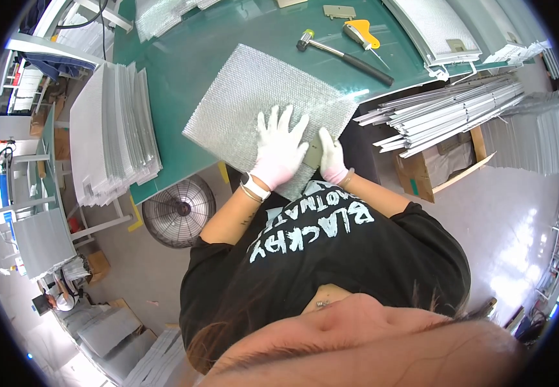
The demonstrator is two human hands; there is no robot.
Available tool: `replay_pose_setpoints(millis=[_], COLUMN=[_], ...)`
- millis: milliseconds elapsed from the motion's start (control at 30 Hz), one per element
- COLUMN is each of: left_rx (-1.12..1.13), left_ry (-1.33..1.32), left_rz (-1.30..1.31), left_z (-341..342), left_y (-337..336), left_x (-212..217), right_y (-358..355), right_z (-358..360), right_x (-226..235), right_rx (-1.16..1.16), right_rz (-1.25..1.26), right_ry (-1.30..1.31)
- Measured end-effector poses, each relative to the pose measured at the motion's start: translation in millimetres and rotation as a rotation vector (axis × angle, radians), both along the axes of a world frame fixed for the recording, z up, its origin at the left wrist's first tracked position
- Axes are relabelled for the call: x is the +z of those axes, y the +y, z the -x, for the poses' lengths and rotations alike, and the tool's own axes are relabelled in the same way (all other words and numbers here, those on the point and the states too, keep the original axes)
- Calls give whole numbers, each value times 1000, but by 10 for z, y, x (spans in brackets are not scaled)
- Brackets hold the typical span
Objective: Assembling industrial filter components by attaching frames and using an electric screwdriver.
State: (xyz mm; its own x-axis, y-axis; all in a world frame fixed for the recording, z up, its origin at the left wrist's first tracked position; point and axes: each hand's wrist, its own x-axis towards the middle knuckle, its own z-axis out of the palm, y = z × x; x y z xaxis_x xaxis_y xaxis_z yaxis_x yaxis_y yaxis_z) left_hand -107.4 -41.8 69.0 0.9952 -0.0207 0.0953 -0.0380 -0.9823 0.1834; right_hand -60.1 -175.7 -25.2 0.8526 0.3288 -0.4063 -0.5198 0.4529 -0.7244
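Silver mesh point(247, 100), left hand point(280, 145) atop, right hand point(332, 157) at edge

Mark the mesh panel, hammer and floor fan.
Mesh panel point(248, 98): head view, on its bare mesh, upper left of its middle.
Hammer point(353, 62): head view, on its dark handle.
Floor fan point(183, 208): head view, on the hub.

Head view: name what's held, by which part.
The right hand seems to hold a small plate by its right edge; left hand lies on the mesh sheet.
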Motion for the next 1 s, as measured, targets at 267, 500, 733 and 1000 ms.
replay_pose_setpoints(millis=[267,500,733,1000], left_rx=[-173,810,589,557], left_ry=[-81,-196,-82,195], left_rz=[51,315,32,-103], left_z=[-58,400,215,-148], left_y=[826,1335,1233,1973], left_x=[159,-238,-172,-74], right_y=[-296,-416,-161,-723], right_z=[-412,-1092,-1032,-790], right_x=[626,1113,1066,659], right_rx=[1598,467,549,426], right_rz=[454,1036,1334,871], right_ry=[-738,-1344,-1443,-1706])
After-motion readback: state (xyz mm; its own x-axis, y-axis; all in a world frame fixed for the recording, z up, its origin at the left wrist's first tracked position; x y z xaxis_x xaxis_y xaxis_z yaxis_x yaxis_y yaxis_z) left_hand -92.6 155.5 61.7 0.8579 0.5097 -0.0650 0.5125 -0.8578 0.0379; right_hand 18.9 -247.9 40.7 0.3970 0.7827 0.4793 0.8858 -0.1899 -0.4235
